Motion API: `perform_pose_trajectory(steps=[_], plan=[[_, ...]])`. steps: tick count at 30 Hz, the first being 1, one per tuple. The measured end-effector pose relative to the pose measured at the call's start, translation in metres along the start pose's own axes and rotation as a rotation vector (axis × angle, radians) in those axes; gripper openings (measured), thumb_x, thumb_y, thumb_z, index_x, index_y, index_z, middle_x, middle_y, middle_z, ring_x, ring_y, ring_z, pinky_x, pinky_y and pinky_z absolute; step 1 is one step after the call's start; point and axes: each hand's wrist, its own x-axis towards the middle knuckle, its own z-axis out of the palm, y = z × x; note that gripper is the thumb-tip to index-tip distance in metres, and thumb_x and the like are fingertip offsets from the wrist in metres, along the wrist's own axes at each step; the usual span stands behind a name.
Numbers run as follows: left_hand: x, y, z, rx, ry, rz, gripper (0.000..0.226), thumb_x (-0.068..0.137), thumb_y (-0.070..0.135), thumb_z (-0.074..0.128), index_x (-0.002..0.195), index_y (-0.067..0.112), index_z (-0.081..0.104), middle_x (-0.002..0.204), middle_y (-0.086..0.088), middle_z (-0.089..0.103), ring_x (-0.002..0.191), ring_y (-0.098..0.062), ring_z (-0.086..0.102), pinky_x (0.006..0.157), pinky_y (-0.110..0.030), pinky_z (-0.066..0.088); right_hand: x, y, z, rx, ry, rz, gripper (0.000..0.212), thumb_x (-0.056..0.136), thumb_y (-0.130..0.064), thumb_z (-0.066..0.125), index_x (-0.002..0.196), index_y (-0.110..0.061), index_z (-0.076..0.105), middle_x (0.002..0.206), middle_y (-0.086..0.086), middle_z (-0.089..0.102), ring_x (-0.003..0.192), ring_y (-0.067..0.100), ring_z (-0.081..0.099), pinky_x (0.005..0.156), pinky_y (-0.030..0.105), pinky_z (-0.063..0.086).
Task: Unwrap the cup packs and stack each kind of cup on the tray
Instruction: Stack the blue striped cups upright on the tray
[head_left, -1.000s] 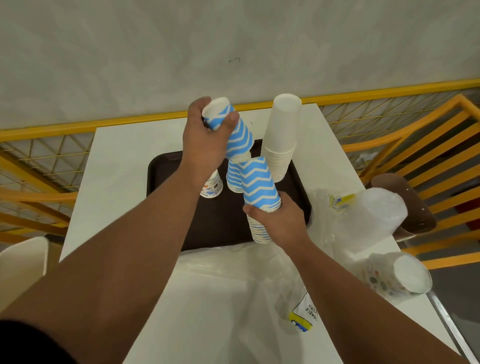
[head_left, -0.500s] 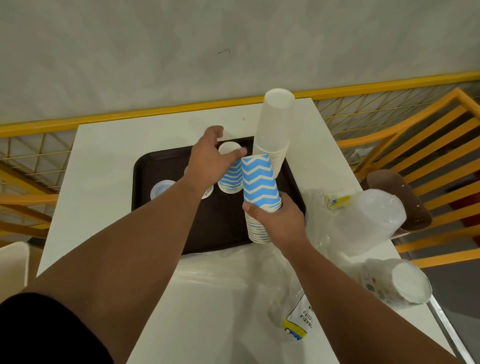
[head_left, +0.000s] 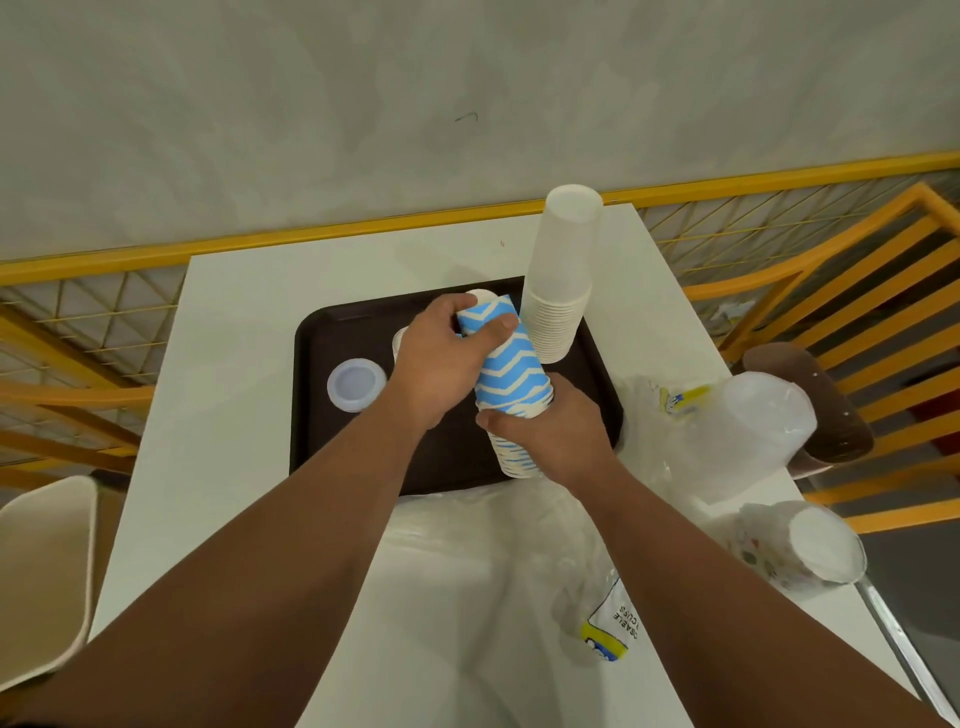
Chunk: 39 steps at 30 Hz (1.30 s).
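Observation:
A dark brown tray (head_left: 332, 457) lies on the white table (head_left: 234, 364). My right hand (head_left: 550, 436) grips a stack of blue-and-white zigzag cups (head_left: 506, 374) near its rims, above the tray's right front. My left hand (head_left: 441, 358) holds the top cup of that stack, thumb across its base. Behind them a tall stack of plain white cups (head_left: 563, 280) stands on the tray's right back. A small clear lid-like cup (head_left: 356, 384) sits on the tray's left. Another cup is mostly hidden behind my left hand.
Crumpled clear wrappers (head_left: 597, 597) lie on the table's front. A wrapped pack of clear cups (head_left: 748, 431) and a wrapped pack of patterned cups (head_left: 800, 551) lie at the right edge. Yellow railings (head_left: 857, 291) and a brown chair (head_left: 815, 410) stand right; a white chair (head_left: 41, 566) left.
My left hand set blue cups down on the tray, then came back to the stack in my right hand and took hold of its top cup. The right hand stayed put.

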Motion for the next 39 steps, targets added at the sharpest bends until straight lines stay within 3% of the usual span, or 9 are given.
perform_pose_trajectory(steps=[6, 9, 19, 23, 25, 29, 33, 36, 39], plan=[[0.024, 0.041, -0.012, -0.042, 0.240, 0.259, 0.047, 0.080, 0.040, 0.075, 0.119, 0.022, 0.054, 0.104, 0.010, 0.064, 0.089, -0.003, 0.063, 0.081, -0.023, 0.054, 0.000, 0.010, -0.008, -0.018, 0.110, 0.056, 0.051, 0.062, -0.042, 0.090, 0.100, -0.022, 0.062, 0.089, -0.014, 0.066, 0.078, -0.004, 0.061, 0.062, 0.009, 0.041], [0.042, 0.050, -0.014, 0.073, 0.233, 0.388, 0.061, 0.080, 0.037, 0.075, 0.131, 0.019, 0.047, 0.110, 0.012, 0.059, 0.096, -0.004, 0.057, 0.083, -0.015, 0.048, 0.003, 0.015, -0.012, 0.039, 0.142, 0.091, 0.052, 0.063, -0.042, 0.089, 0.102, -0.021, 0.062, 0.092, -0.010, 0.068, 0.080, 0.000, 0.064, 0.066, 0.015, 0.046], [0.054, -0.007, 0.001, 0.480, 0.002, 0.176, 0.069, 0.080, 0.032, 0.078, 0.139, 0.020, 0.044, 0.131, 0.001, 0.057, 0.117, -0.017, 0.055, 0.090, -0.024, 0.041, 0.012, 0.024, -0.015, 0.085, 0.147, 0.107, 0.051, 0.063, -0.044, 0.088, 0.103, -0.024, 0.062, 0.093, -0.009, 0.069, 0.083, 0.006, 0.067, 0.077, 0.028, 0.056], [0.039, 0.008, 0.001, 0.248, 0.134, 0.213, 0.057, 0.088, 0.043, 0.067, 0.137, 0.021, 0.048, 0.132, 0.007, 0.058, 0.120, -0.007, 0.053, 0.095, -0.020, 0.045, 0.012, 0.017, -0.016, 0.111, 0.109, 0.095, 0.052, 0.064, -0.043, 0.088, 0.105, -0.023, 0.063, 0.095, -0.009, 0.069, 0.085, 0.005, 0.066, 0.074, 0.023, 0.052], [0.027, 0.017, 0.001, 0.124, 0.064, 0.182, 0.056, 0.087, 0.044, 0.069, 0.134, 0.020, 0.051, 0.124, 0.006, 0.062, 0.110, -0.005, 0.060, 0.089, -0.017, 0.048, 0.011, 0.012, -0.016, 0.124, 0.061, 0.085, 0.051, 0.064, -0.042, 0.089, 0.105, -0.023, 0.064, 0.096, -0.009, 0.070, 0.086, 0.005, 0.067, 0.074, 0.021, 0.052], [0.002, 0.007, 0.006, -0.006, -0.147, -0.009, 0.076, 0.073, 0.038, 0.083, 0.136, 0.021, 0.045, 0.124, 0.001, 0.062, 0.105, -0.012, 0.065, 0.090, -0.036, 0.056, 0.006, 0.004, -0.012, 0.166, -0.085, 0.042, 0.048, 0.064, -0.037, 0.089, 0.105, -0.024, 0.067, 0.096, -0.007, 0.075, 0.087, 0.007, 0.071, 0.084, 0.030, 0.056], [-0.013, -0.005, 0.012, -0.141, -0.136, -0.066, 0.057, 0.071, 0.037, 0.084, 0.117, 0.017, 0.057, 0.107, -0.001, 0.072, 0.093, -0.017, 0.072, 0.086, -0.045, 0.058, 0.002, 0.005, -0.004, 0.127, -0.138, -0.003, 0.053, 0.061, -0.039, 0.090, 0.107, -0.025, 0.066, 0.097, -0.008, 0.075, 0.089, 0.008, 0.071, 0.088, 0.035, 0.057], [-0.017, -0.008, 0.017, -0.086, -0.036, -0.068, 0.071, 0.058, 0.054, 0.080, 0.116, 0.020, 0.057, 0.104, 0.003, 0.072, 0.092, -0.013, 0.072, 0.085, -0.042, 0.059, -0.001, 0.005, 0.002, 0.021, -0.037, -0.027, 0.061, 0.059, -0.047, 0.090, 0.109, -0.025, 0.063, 0.097, -0.011, 0.072, 0.087, 0.003, 0.069, 0.082, 0.024, 0.056], [-0.016, 0.002, 0.021, 0.003, 0.045, -0.020, 0.064, 0.067, 0.052, 0.081, 0.116, 0.020, 0.056, 0.106, 0.006, 0.069, 0.093, -0.009, 0.069, 0.086, -0.039, 0.058, -0.003, 0.001, 0.000, -0.026, 0.054, -0.059, 0.057, 0.062, -0.041, 0.090, 0.108, -0.025, 0.061, 0.093, -0.015, 0.068, 0.082, -0.003, 0.065, 0.066, 0.006, 0.046]])
